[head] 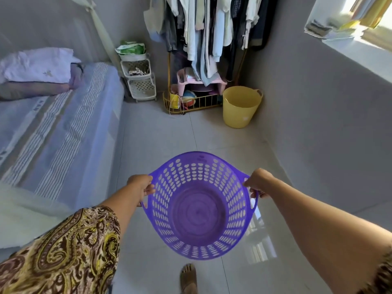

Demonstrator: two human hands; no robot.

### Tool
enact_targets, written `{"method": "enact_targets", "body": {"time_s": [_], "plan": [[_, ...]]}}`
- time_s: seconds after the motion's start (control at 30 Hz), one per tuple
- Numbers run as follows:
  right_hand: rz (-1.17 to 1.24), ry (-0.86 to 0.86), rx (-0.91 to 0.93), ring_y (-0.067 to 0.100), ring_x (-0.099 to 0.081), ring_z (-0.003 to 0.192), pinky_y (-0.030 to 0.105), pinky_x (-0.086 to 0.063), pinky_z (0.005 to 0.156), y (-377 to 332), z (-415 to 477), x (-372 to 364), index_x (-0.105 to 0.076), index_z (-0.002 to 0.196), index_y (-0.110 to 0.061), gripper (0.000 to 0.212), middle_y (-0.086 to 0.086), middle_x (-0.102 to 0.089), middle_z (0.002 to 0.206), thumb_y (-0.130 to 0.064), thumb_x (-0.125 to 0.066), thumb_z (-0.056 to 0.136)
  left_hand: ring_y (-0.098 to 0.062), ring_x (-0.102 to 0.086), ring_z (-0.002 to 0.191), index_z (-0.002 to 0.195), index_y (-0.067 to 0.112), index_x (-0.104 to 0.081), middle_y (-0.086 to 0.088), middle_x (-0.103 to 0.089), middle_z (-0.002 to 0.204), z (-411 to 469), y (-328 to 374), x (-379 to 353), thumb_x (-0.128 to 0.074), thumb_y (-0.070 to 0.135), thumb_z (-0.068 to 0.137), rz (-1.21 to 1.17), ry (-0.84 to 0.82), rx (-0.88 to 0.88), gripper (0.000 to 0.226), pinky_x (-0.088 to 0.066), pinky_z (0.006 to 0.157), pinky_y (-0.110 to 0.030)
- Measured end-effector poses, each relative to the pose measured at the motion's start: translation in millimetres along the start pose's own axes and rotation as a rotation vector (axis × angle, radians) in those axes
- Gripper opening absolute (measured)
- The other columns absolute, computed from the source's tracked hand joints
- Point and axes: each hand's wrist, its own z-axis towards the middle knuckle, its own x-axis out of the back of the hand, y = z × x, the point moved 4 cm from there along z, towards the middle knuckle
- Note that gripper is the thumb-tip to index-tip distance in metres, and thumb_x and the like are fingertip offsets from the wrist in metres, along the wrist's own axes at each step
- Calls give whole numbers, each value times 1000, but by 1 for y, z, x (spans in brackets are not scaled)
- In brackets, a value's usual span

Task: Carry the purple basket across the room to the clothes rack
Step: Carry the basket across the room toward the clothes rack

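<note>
The purple basket [199, 211] is round, perforated and empty, and hangs in the air above the pale tiled floor, in front of me. My left hand [142, 184] grips its left handle and my right hand [257, 181] grips its right handle. The clothes rack [212, 30] stands ahead in the far corner, hung with several light and dark garments, with a yellow wire shelf [192, 101] at its foot holding a pink stool and a ball.
A bed [59, 124] with a striped cover runs along the left. A white tiered trolley [140, 78] stands at the bed's far end. A yellow tub [241, 106] sits right of the rack. The grey wall closes in on the right. My sandalled foot [188, 277] is below the basket.
</note>
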Motion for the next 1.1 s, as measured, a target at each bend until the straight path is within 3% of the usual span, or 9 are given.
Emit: {"method": "enact_targets", "body": {"time_s": [0.07,0.13,0.27,0.33,0.47,0.6,0.8,0.97,1.1], "plan": [[-28,26,5,15,-60,58,20,-45,58,-27,23,25,-54,57,-9,42,4,-65,54,-27,-49,95,-13,-53,55,88,7,-57,-3,-53,64,23,39,-9,-53,18,96,-8,-5,-30,14,-46,36,-22],[-58,49,-2,10,-56,49,17,-41,48,-47,42,47,-56,55,-11,43,-1,-58,37,-28,-48,94,-13,-53,56,96,7,-55,-3,-53,65,39,74,-18,-53,17,96,-4,-4,-54,11,-43,29,-18],[-47,53,4,13,-59,51,17,-41,45,-83,94,88,-55,60,-10,36,5,-68,71,-25,-51,92,-13,-52,55,99,7,-54,-4,-53,66,77,137,-45,-51,15,96,38,-16,-85,9,-37,22,-17],[-46,66,-6,11,-56,46,18,-41,44,-98,125,111,-56,60,-9,36,5,-66,64,-25,-52,92,-14,-52,56,100,8,-54,-4,-53,66,99,170,-61,-49,15,97,55,-25,-76,9,-35,19,-20],[-52,43,11,13,-54,48,20,-43,49,-130,185,152,-60,57,-8,42,1,-61,49,-26,-51,93,-15,-52,55,101,7,-56,-5,-53,66,139,227,-88,-48,15,97,58,3,-86,11,-43,36,-21],[-20,29,49,16,-51,44,23,-43,46,-166,249,202,-61,57,-5,38,4,-59,47,-22,-52,90,-16,-51,54,100,7,-57,-5,-53,66,176,290,-120,-50,16,97,49,32,-48,12,-40,31,-20],[-53,65,26,10,-50,28,22,-43,43,-218,331,267,-59,54,-9,38,-2,-54,28,-25,-54,88,-12,-54,56,74,12,-55,0,-56,65,230,374,-155,-52,24,94,14,62,0,23,-37,80,-35],[-30,50,30,15,-55,39,22,-47,46,-267,398,303,-61,57,-7,34,-1,-57,31,-23,-54,87,-11,-57,44,71,14,-52,1,-56,66,277,439,-175,-51,24,95,23,77,-1,26,-37,71,-26],[-49,45,15,14,-55,36,19,-46,43,-306,458,330,-63,55,-8,35,-2,-57,32,-24,-54,86,-12,-55,57,84,13,-57,1,-59,69,330,493,-193,-51,26,95,63,48,7,18,-38,77,-32]]}}
